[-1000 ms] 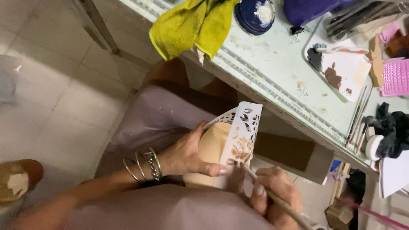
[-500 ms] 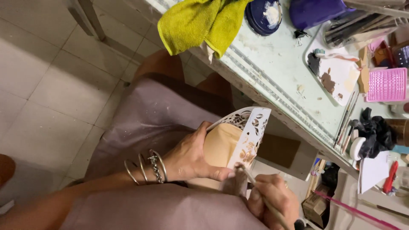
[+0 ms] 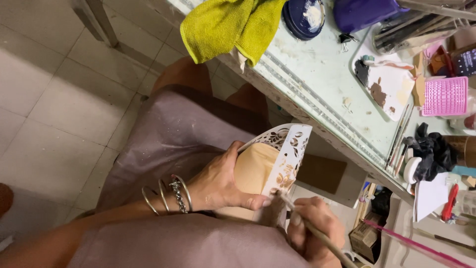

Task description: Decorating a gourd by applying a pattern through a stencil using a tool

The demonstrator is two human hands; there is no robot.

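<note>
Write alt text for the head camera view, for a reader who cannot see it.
Seen from above, a seated person's left hand presses a white cut-out stencil against a tan object on their lap while the right hand works a thin brush at the stencil's lower edge. A cluttered table with a yellow cloth stands beside them.

Tiled floor, cluttered worktable.
Pale square floor tiles (image 3: 54, 99); glass-topped table (image 3: 327, 74) with metal leg (image 3: 99, 22), yellow cloth (image 3: 228, 25) draped over its edge, even indoor light.
</note>
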